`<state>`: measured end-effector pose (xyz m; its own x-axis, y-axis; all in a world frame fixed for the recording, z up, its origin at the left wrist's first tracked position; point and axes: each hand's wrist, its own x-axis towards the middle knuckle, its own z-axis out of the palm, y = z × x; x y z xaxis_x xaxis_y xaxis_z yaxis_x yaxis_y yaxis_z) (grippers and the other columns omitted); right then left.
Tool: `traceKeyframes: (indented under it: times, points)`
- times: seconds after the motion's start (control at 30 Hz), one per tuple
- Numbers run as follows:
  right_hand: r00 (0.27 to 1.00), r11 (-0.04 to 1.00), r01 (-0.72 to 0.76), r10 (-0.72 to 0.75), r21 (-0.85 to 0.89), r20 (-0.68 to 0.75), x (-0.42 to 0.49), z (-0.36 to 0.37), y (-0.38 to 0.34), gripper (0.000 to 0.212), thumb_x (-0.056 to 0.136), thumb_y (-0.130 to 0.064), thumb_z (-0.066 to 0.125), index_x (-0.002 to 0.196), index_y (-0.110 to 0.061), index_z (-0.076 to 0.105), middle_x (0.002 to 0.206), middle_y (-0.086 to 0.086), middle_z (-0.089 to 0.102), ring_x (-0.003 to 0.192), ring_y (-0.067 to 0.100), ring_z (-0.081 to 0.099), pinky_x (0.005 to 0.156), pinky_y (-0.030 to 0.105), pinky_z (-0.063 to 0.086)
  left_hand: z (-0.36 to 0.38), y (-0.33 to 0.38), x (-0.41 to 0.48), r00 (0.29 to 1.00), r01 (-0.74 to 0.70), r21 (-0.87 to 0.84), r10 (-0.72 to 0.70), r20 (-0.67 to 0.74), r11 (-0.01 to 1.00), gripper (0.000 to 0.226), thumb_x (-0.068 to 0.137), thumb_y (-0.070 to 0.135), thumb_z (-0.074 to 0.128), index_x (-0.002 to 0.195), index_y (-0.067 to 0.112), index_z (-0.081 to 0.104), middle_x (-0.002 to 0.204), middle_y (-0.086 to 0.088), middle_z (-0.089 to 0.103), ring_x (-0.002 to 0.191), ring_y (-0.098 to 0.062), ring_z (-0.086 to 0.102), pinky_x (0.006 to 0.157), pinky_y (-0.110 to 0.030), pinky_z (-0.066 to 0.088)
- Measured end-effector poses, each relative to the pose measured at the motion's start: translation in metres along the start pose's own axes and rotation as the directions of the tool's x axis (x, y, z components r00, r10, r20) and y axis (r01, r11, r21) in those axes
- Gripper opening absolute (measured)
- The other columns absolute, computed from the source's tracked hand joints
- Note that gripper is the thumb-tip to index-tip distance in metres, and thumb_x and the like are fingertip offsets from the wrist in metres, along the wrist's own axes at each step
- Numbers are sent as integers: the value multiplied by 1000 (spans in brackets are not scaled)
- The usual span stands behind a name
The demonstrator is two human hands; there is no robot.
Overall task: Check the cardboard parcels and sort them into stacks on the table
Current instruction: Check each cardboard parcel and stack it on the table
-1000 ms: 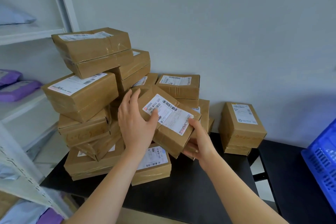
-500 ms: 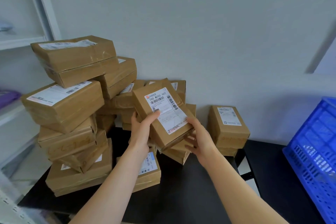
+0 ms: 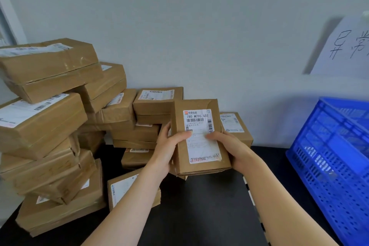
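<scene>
Parcel is up off the surface at centre, label facing near; left hand grip is wrapped on its left edge, right hand grip on its right edge, both thumbs on the label. Loose pile of parcels fills the left side, a short stack sits far, just behind the right hand, and a blue crate stands at right

One parcel is held up and well over a dozen more are in a pile; the exact number is unclear. There is one crate and one sheet.
</scene>
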<state>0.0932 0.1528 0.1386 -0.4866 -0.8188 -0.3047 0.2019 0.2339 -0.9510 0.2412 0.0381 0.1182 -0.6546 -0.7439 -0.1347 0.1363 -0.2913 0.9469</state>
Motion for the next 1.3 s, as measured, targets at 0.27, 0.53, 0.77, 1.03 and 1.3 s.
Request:
traceKeyframes:
  times: [0.27,0.53,0.77,1.03,1.3]
  points:
    - [991,999,33,-31,12,-127,-12,-28,13,39,79,-19,74,114,-28,60,101,0,73,92,23,70,73,38,58,33,-16,4,995,33,75,-41,95,997,65,72,15,81,124,35,48,107,7,69,97,-17,66,76,-36,54]
    - [978,994,73,-54,85,-203,-23,-49,22,39,77,-11,74,112,-24,62,98,3,74,86,25,72,65,36,58,57,-29,7,994,18,92,-28,106,996,57,71,9,80,113,36,53,99,11,71,88,-13,69,65,-27,53]
    - [961,990,94,-63,104,-270,-33,-65,35,41,74,-9,76,111,-21,63,95,4,74,84,25,72,68,38,59,75,-41,5,990,35,128,-51,128,991,57,74,8,78,118,32,51,100,10,69,87,-12,68,61,-24,52]
    - [939,992,57,-15,113,-344,-40,-74,51,44,72,-7,77,112,-20,61,97,6,73,86,27,72,73,43,59,80,-59,7,985,67,183,-94,144,981,65,74,10,78,128,28,46,110,7,65,96,-14,64,64,-25,50]
    - [939,983,-154,176,97,-297,-42,-86,72,32,78,-21,74,108,-23,62,93,6,75,84,24,72,65,34,57,77,-83,6,941,226,247,-277,196,942,65,79,32,75,132,34,39,111,10,60,98,-10,58,66,-25,45]
